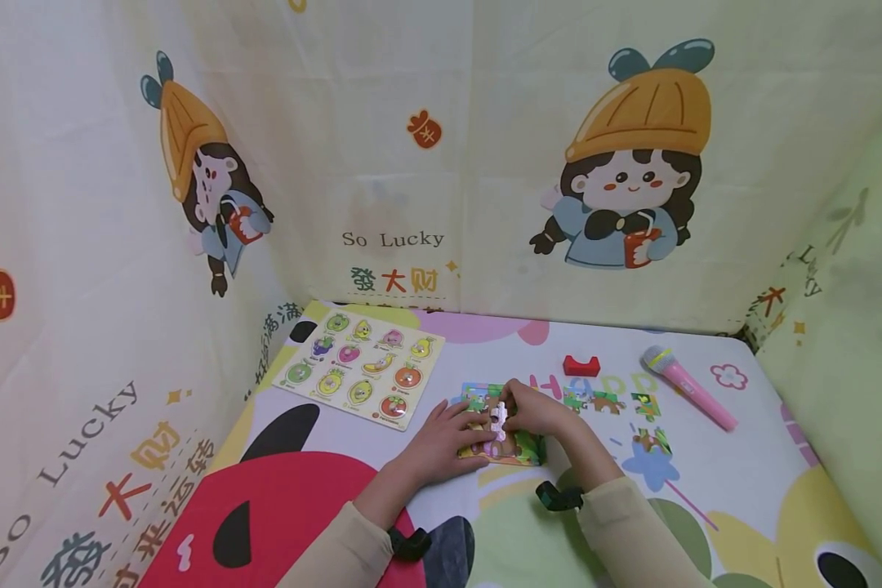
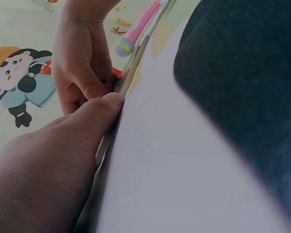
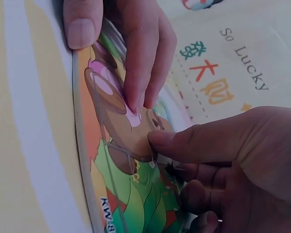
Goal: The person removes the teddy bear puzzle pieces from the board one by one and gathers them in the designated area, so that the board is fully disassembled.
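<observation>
A jigsaw puzzle board [image 1: 527,449] with a brown cartoon animal picture lies on the table in front of me. My left hand [image 1: 444,441] rests on its left part with extended fingers; its thumb [image 2: 104,109] lies along the near edge. At the board's upper right, my right hand [image 1: 536,410] pinches a puzzle piece between thumb and curled fingers. In the right wrist view, the right thumb [image 3: 162,139] presses the brown area of the picture, beside the left fingertips. The fingers cover much of the held piece's outline.
Several loose puzzle pieces [image 1: 607,402] lie right of the board. Behind them are a red block [image 1: 581,367] with a notched top and a pink toy microphone [image 1: 694,392]. A fruit picture board [image 1: 360,365] lies at the back left. Printed cloth walls [image 1: 500,204] surround the table.
</observation>
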Demonstrator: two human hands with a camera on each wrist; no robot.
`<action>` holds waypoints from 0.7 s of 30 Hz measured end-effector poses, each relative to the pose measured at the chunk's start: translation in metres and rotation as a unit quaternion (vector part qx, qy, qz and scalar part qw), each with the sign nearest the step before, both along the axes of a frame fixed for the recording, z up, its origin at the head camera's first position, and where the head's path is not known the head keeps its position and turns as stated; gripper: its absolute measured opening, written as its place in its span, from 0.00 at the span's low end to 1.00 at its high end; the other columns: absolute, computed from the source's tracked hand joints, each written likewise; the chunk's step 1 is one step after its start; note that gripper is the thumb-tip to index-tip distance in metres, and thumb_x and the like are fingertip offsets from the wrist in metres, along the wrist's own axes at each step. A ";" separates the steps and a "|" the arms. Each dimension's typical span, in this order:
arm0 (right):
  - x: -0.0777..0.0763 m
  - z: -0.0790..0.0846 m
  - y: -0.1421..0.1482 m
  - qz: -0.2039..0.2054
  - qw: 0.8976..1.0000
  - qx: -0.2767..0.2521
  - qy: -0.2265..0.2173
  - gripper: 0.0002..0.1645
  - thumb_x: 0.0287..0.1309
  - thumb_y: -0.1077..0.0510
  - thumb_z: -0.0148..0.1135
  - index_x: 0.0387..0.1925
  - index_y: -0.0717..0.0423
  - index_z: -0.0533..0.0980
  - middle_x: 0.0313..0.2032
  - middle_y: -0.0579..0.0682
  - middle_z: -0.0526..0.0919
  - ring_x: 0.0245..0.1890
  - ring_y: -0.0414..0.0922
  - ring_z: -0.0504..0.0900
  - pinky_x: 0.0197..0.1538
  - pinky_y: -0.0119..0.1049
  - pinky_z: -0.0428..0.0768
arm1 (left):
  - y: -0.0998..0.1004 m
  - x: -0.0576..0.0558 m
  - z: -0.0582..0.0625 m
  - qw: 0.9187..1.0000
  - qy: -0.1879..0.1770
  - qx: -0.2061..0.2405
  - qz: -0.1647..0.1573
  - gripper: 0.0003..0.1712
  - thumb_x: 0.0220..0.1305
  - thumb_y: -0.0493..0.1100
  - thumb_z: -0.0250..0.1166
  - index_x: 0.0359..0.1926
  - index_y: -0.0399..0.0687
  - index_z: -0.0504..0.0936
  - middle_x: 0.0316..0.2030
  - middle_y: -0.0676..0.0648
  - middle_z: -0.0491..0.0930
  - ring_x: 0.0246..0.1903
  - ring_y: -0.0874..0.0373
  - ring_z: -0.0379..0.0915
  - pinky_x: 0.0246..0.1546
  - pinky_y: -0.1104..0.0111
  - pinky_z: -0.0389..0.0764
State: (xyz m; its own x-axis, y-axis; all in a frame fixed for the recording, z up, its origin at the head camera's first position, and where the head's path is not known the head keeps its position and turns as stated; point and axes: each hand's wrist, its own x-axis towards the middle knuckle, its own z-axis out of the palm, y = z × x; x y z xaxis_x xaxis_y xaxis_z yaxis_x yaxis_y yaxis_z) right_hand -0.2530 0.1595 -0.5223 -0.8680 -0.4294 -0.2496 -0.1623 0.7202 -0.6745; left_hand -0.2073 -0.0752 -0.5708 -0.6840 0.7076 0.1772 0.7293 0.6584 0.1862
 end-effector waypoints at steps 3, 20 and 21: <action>0.001 -0.001 0.000 -0.001 1.000 0.002 0.006 0.23 0.54 0.63 0.71 0.48 0.58 0.69 0.37 0.50 0.77 0.34 0.44 0.74 0.36 0.36 0.76 | 0.000 0.000 -0.001 1.000 0.000 -0.003 0.000 0.28 0.66 0.70 0.55 0.66 0.83 0.69 0.69 0.62 0.68 0.73 0.51 0.56 0.71 0.42 0.55; 0.005 -0.006 0.006 0.029 0.998 -0.010 0.056 0.20 0.57 0.59 0.70 0.51 0.49 0.75 0.41 0.45 0.78 0.40 0.42 0.75 0.47 0.41 0.77 | -0.001 0.000 -0.001 1.000 -0.003 -0.013 -0.017 0.25 0.69 0.68 0.51 0.66 0.84 0.69 0.71 0.60 0.64 0.75 0.48 0.51 0.72 0.40 0.52; 0.005 -0.007 0.007 0.033 0.998 -0.014 0.057 0.21 0.57 0.58 0.70 0.52 0.49 0.75 0.42 0.45 0.78 0.41 0.42 0.75 0.48 0.41 0.77 | -0.001 0.000 -0.001 1.000 -0.001 -0.014 -0.017 0.25 0.69 0.69 0.51 0.66 0.84 0.69 0.71 0.59 0.64 0.75 0.49 0.51 0.72 0.40 0.52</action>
State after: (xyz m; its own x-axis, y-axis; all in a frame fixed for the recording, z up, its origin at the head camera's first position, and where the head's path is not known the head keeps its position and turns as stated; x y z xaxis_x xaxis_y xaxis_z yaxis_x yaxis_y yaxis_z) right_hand -0.2480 0.1664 -0.5293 -0.8595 -0.4921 -0.1378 -0.2858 0.6865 -0.6686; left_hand -0.2074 -0.0760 -0.5722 -0.6601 0.7348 0.1559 0.7507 0.6383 0.1701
